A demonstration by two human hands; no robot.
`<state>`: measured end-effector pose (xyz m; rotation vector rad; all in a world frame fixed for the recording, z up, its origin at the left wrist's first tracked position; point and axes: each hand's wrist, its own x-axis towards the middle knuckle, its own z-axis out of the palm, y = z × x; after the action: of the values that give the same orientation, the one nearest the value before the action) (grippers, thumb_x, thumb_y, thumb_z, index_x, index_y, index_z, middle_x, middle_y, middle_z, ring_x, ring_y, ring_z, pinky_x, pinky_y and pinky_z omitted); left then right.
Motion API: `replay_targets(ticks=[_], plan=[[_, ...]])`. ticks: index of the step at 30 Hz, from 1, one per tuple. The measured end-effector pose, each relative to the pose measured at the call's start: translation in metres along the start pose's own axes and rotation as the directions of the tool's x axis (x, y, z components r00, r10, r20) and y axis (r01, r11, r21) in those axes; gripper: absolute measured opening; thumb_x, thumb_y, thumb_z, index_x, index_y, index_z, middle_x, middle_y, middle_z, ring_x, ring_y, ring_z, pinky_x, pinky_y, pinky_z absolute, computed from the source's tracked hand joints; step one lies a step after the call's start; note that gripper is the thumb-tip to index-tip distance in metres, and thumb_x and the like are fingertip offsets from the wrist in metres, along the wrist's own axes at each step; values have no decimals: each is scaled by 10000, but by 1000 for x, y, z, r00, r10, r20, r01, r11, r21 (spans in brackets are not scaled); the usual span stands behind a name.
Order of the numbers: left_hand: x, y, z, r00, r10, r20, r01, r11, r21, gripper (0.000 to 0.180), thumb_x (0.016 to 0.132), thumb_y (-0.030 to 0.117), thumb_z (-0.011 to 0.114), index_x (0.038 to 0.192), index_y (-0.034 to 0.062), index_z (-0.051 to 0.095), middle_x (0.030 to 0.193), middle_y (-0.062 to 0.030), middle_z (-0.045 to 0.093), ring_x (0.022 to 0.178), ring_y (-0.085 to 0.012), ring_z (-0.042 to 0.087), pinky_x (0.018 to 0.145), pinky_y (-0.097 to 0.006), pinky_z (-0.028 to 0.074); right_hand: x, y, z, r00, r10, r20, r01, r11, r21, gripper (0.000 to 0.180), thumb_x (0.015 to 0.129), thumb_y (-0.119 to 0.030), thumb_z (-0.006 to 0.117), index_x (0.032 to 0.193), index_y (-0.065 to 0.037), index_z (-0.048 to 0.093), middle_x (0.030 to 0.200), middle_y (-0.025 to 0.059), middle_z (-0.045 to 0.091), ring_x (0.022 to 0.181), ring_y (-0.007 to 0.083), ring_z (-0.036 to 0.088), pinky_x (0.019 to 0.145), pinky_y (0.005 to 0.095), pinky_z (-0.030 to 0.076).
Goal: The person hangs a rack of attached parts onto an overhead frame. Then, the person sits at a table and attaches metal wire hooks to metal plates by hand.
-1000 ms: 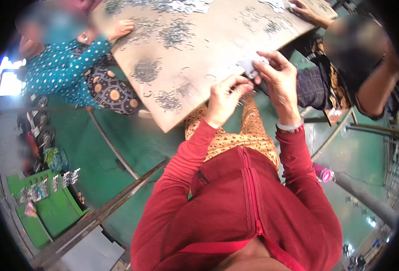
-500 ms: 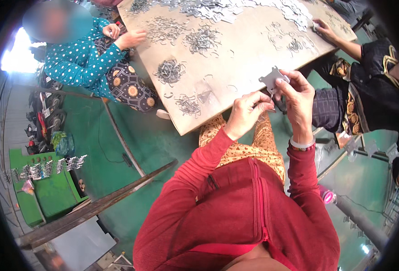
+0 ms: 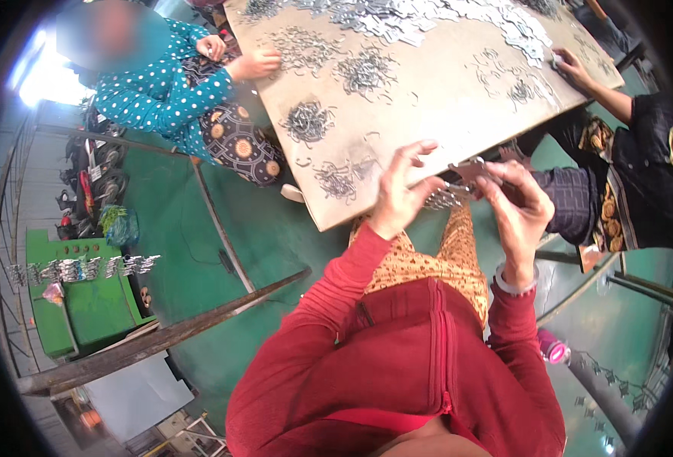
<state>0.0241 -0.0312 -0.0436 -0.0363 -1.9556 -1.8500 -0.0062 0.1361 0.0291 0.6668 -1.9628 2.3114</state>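
Note:
My right hand (image 3: pixel 521 206) pinches a small metal plate (image 3: pixel 467 169) with tabbed edges, seen nearly edge-on, between thumb and fingers. My left hand (image 3: pixel 401 196) is open beside it, fingers and thumb spread apart. Several silver metal pieces (image 3: pixel 447 198) show between my two hands, just below the plate; whether they hang from it or are separate I cannot tell. Ahead of my hands, small piles of bent wire hooks (image 3: pixel 336 183) lie on the table (image 3: pixel 428 114). A larger pile of hooks (image 3: pixel 310 120) is farther left.
Many flat metal plates (image 3: pixel 405 23) cover the table's far side. A co-worker in a dotted teal top (image 3: pixel 150 107) sits at the left; another in black (image 3: pixel 633 152) sits at the right. Metal bars (image 3: pixel 169 335) and a green machine (image 3: pixel 81 305) stand at the left.
My left hand has gone from a pinch to spread fingers. The plate in my right hand has tipped from face-on to nearly edge-on, and silver pieces now show below it. The view has shifted slightly.

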Motion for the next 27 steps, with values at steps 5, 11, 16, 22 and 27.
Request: replay_targets(ticks=[5, 11, 16, 22, 27], plan=[[93, -47, -94, 987, -91, -131, 154, 763, 628, 148, 808, 130, 610, 893, 23, 666, 749, -73, 664, 679, -99, 598, 638, -250, 460, 2, 14, -1, 999, 48, 5, -48, 999, 24, 186, 753, 126, 625, 928, 63, 622, 813, 63, 587, 692, 89, 572, 592, 188, 471], [165, -71, -124, 961, -236, -141, 235, 439, 867, 179, 713, 205, 677, 808, 54, 694, 773, -140, 668, 752, -233, 646, 697, -327, 483, 8, 18, -6, 994, 109, -9, -107, 988, 112, 182, 750, 138, 618, 920, 72, 617, 800, 79, 585, 649, 120, 593, 576, 202, 480], [166, -103, -97, 978, -169, -119, 167, 305, 938, 192, 684, 231, 684, 788, 70, 684, 767, -142, 656, 778, -286, 629, 710, -378, 482, 15, 27, -10, 989, 147, -24, -144, 986, 86, 197, 742, 129, 635, 925, 57, 624, 798, 77, 591, 638, 113, 591, 564, 197, 473], [160, -96, -102, 995, -78, -62, 94, 533, 841, 151, 733, 160, 645, 832, 47, 660, 767, -131, 660, 730, -245, 637, 682, -359, 486, 14, 16, -11, 994, 112, -15, -111, 992, 62, 181, 750, 107, 642, 923, 56, 625, 786, 63, 592, 631, 99, 588, 555, 189, 465], [151, -67, -88, 998, -60, -1, 40, 665, 746, 145, 807, 93, 594, 916, 1, 625, 734, -97, 648, 669, -146, 609, 618, -280, 484, 3, 9, -15, 986, 156, -52, -149, 982, 117, 164, 770, 95, 631, 930, 64, 618, 804, 56, 601, 656, 98, 595, 571, 195, 479]])
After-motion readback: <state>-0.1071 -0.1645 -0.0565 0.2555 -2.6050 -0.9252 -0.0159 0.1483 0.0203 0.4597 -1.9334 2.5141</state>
